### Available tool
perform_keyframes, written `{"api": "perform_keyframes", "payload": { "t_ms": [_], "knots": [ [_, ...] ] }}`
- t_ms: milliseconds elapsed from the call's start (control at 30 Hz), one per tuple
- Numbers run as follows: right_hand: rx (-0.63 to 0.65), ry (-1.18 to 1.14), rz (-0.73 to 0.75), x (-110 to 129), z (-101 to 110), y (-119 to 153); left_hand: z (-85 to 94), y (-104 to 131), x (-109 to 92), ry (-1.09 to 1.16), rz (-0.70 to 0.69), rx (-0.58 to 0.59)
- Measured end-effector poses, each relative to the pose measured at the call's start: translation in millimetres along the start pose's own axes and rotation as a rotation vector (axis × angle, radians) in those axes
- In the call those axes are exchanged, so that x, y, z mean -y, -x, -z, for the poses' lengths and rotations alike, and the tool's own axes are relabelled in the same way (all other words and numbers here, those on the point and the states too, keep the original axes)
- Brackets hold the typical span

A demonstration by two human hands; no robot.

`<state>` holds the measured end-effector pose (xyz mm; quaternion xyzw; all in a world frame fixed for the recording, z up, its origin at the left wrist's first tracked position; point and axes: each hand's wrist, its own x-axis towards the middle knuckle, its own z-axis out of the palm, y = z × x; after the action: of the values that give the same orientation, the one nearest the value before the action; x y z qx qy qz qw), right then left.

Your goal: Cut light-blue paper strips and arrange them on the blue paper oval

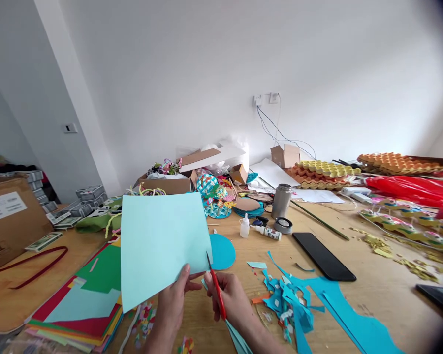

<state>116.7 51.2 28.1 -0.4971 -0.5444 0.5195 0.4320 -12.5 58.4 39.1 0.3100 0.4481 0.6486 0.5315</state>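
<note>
My left hand (175, 297) grips a large pale aqua sheet of paper (162, 241) by its lower edge, thumb on the front face. Red-handled scissors (217, 290) are in my right hand (227, 297), with the blades pointing up at the sheet's lower right corner. Whether the blades bite into the paper is hard to tell. Behind that corner, a blue paper circle (222, 252) lies flat, partly covered. Narrow light aqua paper (238, 339) shows under my right wrist.
Blue paper scraps (290, 300) are heaped right of my hands, near a black phone (324, 255). A glue bottle (244, 227), a steel flask (281, 201) and its lid (283, 225) stand farther back. Stacked coloured paper (77, 305) lies left; egg trays (317, 172) sit back right.
</note>
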Motion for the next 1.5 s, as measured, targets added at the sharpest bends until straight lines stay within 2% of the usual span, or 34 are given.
{"api": "perform_keyframes", "payload": {
  "t_ms": [167,333,567,767,1000,1167,1500],
  "knots": [
    [0.006,-0.035,0.009,5.8,2.1,2.2,-1.0,1.1,-2.2,-0.021,-0.008,0.049],
    [0.017,-0.054,-0.019,12.2,4.4,3.8,-3.0,2.4,-3.3,-0.015,0.005,0.023],
    [0.045,-0.081,-0.025,10.4,6.6,1.5,-5.8,3.2,-5.1,0.031,0.041,0.046],
    [0.041,-0.091,-0.046,10.4,6.0,-0.5,-2.9,3.4,-2.7,-0.004,0.051,0.119],
    [0.077,-0.099,-0.060,10.1,5.4,0.5,-3.0,2.2,-2.6,0.009,0.033,0.094],
    [0.048,-0.085,-0.065,12.9,5.9,1.8,-1.8,2.4,-1.1,-0.022,0.048,0.136],
    [0.039,-0.085,-0.096,14.1,8.2,0.4,-1.6,2.5,2.4,-0.112,-0.015,0.116]
  ]
}}
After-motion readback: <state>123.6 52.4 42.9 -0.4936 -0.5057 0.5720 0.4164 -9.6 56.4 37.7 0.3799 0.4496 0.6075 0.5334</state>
